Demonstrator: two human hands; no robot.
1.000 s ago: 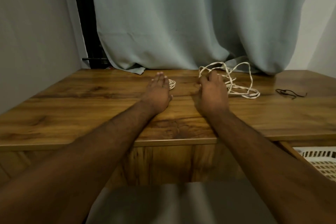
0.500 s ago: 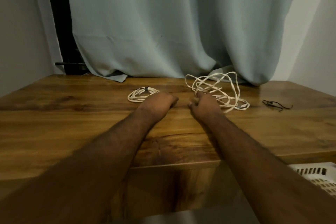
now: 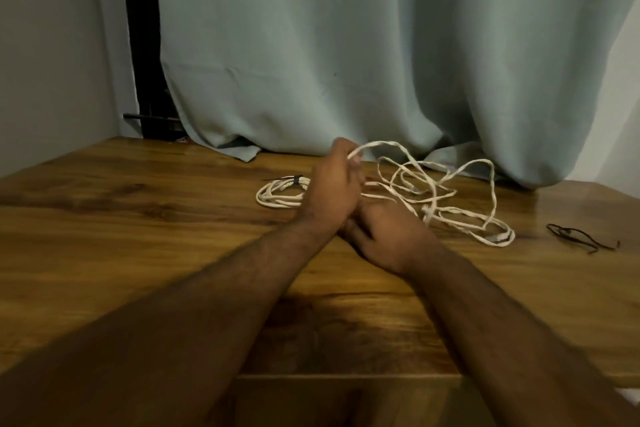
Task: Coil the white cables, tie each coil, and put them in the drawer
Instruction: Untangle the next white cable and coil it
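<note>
A loose white cable lies tangled on the wooden table, right of centre. My left hand is raised over the table and grips one end of this cable, and a loop arcs from it to the right. Just below it, my right hand has curled fingers tucked under the left wrist, with a strand of the same cable running into it. To the left of my hands lies a coiled white cable bound with a dark tie. No drawer is in view.
A thin black tie lies on the table at the right. A pale green curtain hangs to the tabletop behind the cables. A grey wall stands at the left, and the table's front edge is near me.
My left hand has risen from the tabletop and lifted the loose cable's end. My right hand has closed in under it. The view has tilted up and come closer.
</note>
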